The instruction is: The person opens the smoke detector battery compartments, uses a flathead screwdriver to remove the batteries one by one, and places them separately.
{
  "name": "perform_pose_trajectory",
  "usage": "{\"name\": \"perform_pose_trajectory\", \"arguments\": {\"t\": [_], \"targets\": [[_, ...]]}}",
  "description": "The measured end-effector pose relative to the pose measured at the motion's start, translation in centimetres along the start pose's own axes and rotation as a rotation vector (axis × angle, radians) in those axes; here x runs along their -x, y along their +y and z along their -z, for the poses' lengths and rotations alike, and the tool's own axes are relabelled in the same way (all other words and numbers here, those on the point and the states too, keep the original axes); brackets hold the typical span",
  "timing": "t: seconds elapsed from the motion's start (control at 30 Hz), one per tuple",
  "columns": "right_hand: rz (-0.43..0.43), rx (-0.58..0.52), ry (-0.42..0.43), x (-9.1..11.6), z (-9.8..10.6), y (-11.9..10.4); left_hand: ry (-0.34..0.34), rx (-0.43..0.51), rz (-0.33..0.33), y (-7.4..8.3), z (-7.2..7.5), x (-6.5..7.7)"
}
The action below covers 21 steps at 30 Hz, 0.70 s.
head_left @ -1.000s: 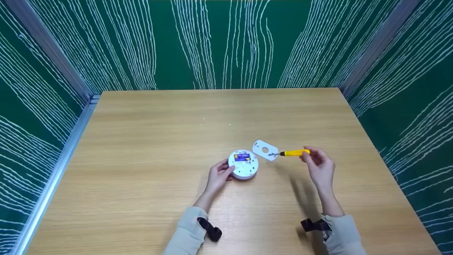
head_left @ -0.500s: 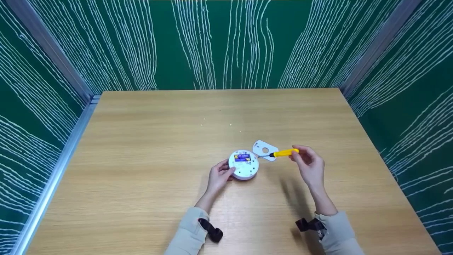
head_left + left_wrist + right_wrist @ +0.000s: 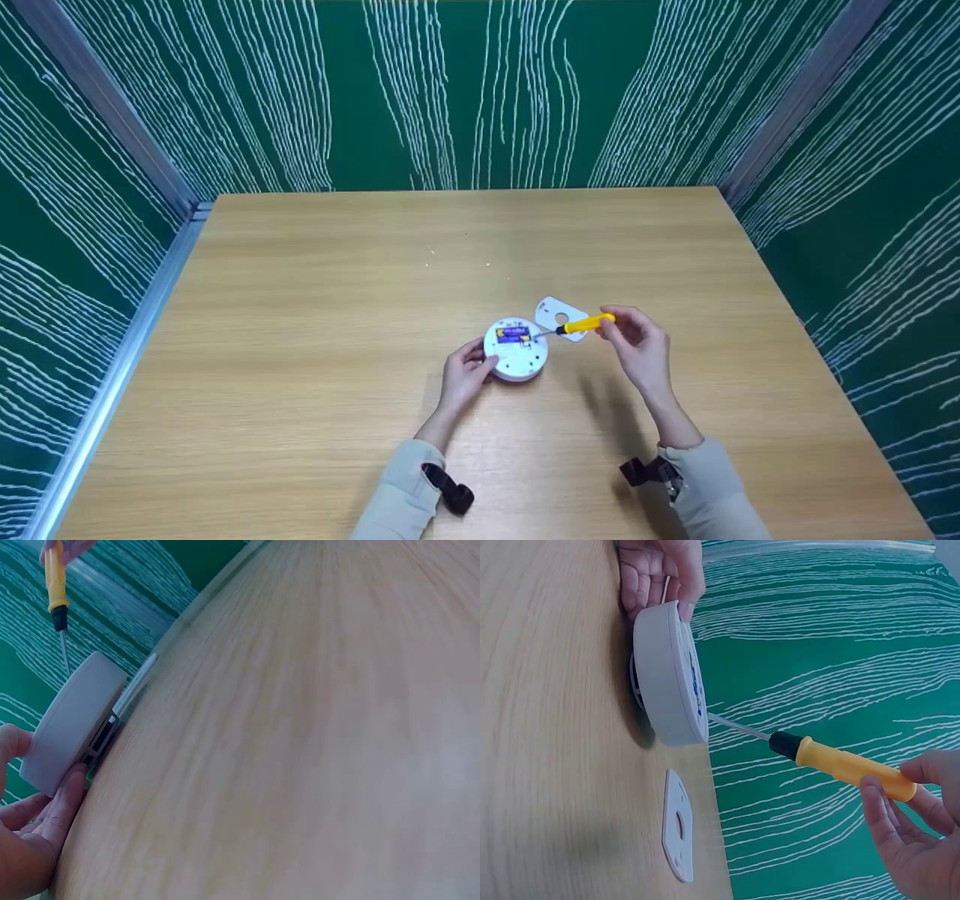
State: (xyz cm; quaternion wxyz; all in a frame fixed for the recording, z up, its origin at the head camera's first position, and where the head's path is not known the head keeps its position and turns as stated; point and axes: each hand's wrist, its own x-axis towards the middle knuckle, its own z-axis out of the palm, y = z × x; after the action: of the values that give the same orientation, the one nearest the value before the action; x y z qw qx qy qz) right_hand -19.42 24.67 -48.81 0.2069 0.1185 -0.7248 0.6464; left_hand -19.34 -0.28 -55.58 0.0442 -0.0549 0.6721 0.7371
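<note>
The right hand [image 3: 641, 351] has brought its pinched yellow screwdriver [image 3: 589, 324] leftward, tip now at the round white device [image 3: 517, 366], seemingly within working reach. The left hand [image 3: 463, 373] grips that device, just below frame centre

Legible text: none | batteries [image 3: 512, 331] in white disc [image 3: 517, 365] — label print too small to read

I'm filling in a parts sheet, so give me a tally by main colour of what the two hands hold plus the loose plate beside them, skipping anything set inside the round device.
White: 2 (round device, flat plate)
Yellow: 1 (screwdriver, with a black collar)
Total: 3
</note>
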Motion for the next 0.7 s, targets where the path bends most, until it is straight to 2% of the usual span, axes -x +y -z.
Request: {"name": "perform_pose_trajectory", "arguments": {"t": [0.13,0.3,0.53,0.7], "targets": [[-0.030,0.033,-0.023,-0.2,-0.9,-2.9,0.004,0.000,-0.002,0.0,0.0,0.0],[-0.088,0.080,-0.034,-0.5,-1.6,-4.8,0.010,-0.007,-0.002,0.0,0.0,0.0],[-0.083,0.175,-0.058,-0.9,-1.6,-3.2,0.010,-0.030,-0.005,0.1,0.0,0.1],[-0.107,0.230,-0.104,-1.2,-2.2,-5.6,-0.001,-0.019,0.003,2.2,0.0,1.2]]}}
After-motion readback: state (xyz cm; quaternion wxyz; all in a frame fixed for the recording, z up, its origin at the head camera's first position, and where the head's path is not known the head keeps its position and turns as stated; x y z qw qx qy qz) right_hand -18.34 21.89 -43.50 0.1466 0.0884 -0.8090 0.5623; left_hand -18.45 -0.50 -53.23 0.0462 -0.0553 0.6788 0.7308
